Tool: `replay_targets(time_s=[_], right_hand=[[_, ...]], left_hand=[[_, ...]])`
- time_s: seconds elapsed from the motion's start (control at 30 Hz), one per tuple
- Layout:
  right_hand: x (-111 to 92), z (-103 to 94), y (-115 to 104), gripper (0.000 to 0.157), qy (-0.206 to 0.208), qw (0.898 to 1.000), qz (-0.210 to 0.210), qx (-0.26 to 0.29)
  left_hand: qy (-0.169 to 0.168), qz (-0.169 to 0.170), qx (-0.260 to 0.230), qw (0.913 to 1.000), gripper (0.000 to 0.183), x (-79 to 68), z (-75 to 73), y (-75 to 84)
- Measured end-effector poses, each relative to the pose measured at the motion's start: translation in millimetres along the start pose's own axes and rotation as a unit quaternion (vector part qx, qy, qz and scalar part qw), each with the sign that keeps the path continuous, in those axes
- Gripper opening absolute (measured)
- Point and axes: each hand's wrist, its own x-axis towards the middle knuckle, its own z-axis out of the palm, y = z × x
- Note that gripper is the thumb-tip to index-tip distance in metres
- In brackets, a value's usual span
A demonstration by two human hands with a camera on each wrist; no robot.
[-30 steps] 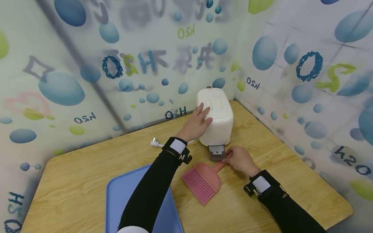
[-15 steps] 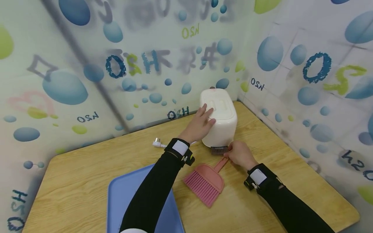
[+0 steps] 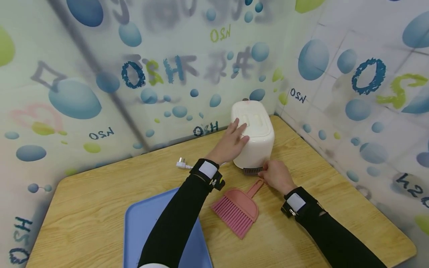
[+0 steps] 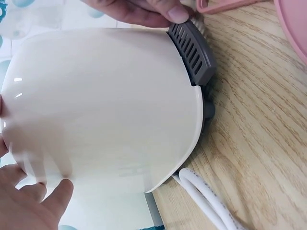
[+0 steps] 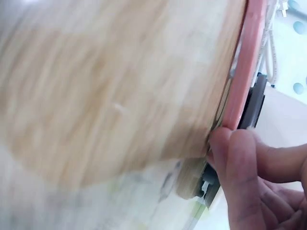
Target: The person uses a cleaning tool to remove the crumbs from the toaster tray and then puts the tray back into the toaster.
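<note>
A white toaster stands upright at the table's back corner. My left hand rests on its left upper edge with the fingers spread; in the left wrist view the fingertips touch the white shell. A grey slotted crumb tray sticks out a little at the toaster's base. My right hand pinches the tray's right end, the thumb lying on the grey plastic in the left wrist view. Just in front lies a pink dustpan and brush set, its handle tip close to my right fingers.
A blue tray lies at the front left, partly under my left forearm. The toaster's white plug and cord lie on the wooden table to its left. Patterned walls stand behind and to the right.
The crumb tray has slid inward under the toaster, pushed by my right hand, until only its slotted end shows. My left hand stays on the toaster. The view has shifted slightly.
</note>
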Motion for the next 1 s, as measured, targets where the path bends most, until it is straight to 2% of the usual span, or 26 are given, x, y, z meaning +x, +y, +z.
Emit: replay_targets(time_s=[0.13, 0.4, 0.63, 0.77, 0.87, 1.0], right_hand=[[0.9, 0.0, 0.0, 0.011, 0.009, 1.000, -0.007, 0.016], [2.7, 3.7, 7.9, 0.026, 0.047, 0.999, -0.010, 0.021], [4.4, 5.4, 7.8, 0.016, 0.045, 0.995, 0.042, 0.084], [6.3, 4.4, 7.3, 0.017, 0.053, 0.996, 0.034, 0.057], [7.8, 1.5, 7.9, 0.031, 0.060, 0.998, 0.028, 0.024], [9.9, -2.5, 10.5, 0.068, 0.063, 0.998, 0.016, 0.015]], left_hand=[[0.005, 0.005, -0.005, 1.0000, 0.057, -0.7, -1.2, 1.3], [0.005, 0.010, -0.018, 0.9998, 0.056, -1.1, -0.4, 1.2], [0.005, 0.013, -0.016, 0.9998, 0.056, -2.7, -1.2, 1.9], [0.002, 0.011, -0.017, 0.9998, 0.055, -3.0, -1.7, 1.1], [-0.001, 0.009, -0.019, 0.9998, 0.055, -2.8, -2.4, 0.6], [0.002, 0.009, -0.036, 0.9993, 0.059, -1.6, -0.4, -0.7]])
